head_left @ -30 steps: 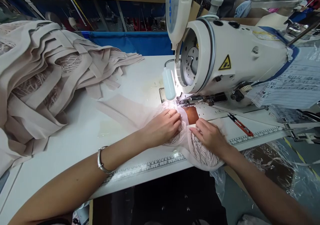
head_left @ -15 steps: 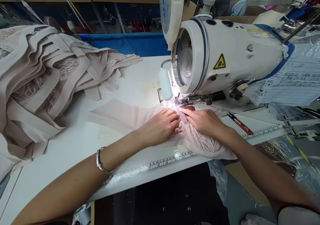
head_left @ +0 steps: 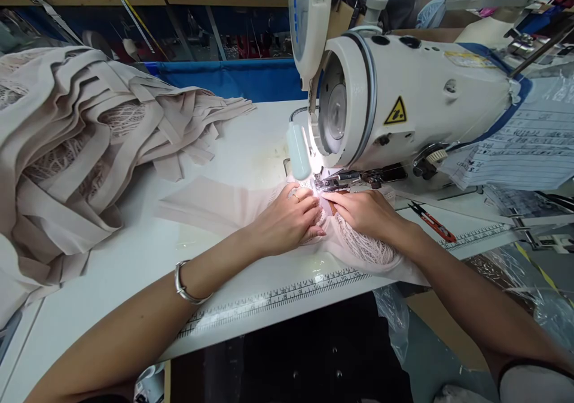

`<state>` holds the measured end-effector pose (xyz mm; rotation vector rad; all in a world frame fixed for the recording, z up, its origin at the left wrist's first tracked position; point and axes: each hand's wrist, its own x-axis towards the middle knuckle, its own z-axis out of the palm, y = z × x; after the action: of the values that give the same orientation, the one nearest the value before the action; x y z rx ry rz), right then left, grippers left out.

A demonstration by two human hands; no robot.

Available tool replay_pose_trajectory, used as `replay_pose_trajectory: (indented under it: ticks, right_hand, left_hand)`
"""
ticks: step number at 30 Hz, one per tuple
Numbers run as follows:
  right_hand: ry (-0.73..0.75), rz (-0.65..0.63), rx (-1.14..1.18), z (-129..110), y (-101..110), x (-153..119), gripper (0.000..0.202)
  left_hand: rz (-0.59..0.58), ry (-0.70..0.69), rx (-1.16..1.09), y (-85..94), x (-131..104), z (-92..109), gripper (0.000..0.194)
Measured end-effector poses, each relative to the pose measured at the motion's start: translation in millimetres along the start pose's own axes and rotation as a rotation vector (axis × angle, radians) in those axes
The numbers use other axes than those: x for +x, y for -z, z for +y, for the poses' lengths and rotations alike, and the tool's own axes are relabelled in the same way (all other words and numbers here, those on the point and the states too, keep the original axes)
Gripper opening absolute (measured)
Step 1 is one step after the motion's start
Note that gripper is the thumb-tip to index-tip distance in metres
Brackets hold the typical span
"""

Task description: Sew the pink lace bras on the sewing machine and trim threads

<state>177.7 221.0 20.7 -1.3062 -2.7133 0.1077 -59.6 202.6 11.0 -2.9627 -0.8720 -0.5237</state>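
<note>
Guiding lace fabric [head_left: 364, 246] at sewing mach. [head_left: 426, 95]; L hand [head_left: 287, 219] curled, R hand [head_left: 370, 213] extended, both on it; pinch: can't tell. Next move likely needs flat feed, fingertips clear.

White table [head_left: 215, 205] under pale fabric pile [head_left: 85, 146].

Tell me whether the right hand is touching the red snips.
Apart. The head view shows the right hand on the pale pink fabric, with white tabletop visible between the hand and the red snips.
</note>
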Motion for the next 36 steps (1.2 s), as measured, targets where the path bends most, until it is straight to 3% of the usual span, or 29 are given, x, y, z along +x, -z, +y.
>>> replay_pose_trajectory:
  ticks: [15, 21, 26, 30, 36]
  right_hand:
    - [0.065, 0.008, 0.076, 19, -10, 5, 0.038]
    - [-0.040, 0.015, -0.108, 9, 3, -10, 0.029]
    - [-0.078, -0.055, -0.117, 11, 6, -25, 0.024]
    - [0.005, -0.090, -0.078, 11, 6, -22, 0.053]
    - [0.037, -0.058, -0.085, 13, 4, -9, 0.058]
  left_hand:
    - [0.030, 0.064, 0.034, -3.1, -2, -4, 0.055]
    - [0.022, 0.069, 0.011, -4.8, -1, -3, 0.074]
    - [0.012, 0.060, 0.006, -2.3, 0, -1, 0.065]
    - [0.017, 0.061, 0.038, -2.6, 0, 1, 0.056]
    - [0.017, 0.060, 0.032, -4.4, -1, -2, 0.067]
